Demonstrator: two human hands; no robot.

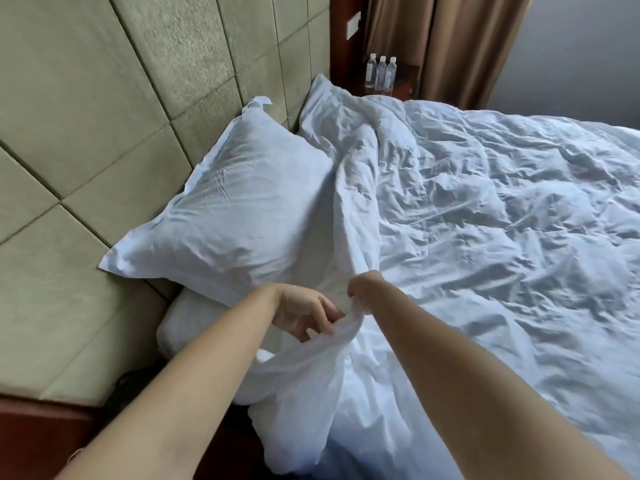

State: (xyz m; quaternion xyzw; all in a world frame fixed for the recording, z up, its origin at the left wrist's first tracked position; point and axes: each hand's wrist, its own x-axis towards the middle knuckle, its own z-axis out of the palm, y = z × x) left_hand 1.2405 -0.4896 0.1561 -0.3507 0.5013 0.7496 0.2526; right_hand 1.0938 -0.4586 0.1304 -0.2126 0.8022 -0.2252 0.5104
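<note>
Padded olive-green panelled fabric headboard (104, 109); dark red-brown wooden bedside stand (403, 81) bearing three clear plastic water bottles (381, 72); brown curtains (446, 39); grey wall (585, 53).

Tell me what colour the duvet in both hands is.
Plain white, no pattern; the head view shows the duvet bunched in the left hand and right hand.

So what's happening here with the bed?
A person is making the bed. Both the left hand and the right hand grip a bunched edge of the white duvet, lifted slightly just below the near pillow. The duvet lies rumpled across the rest of the mattress and covers part of a second pillow further along the padded headboard. Three water bottles stand on the far bedside stand.
</note>
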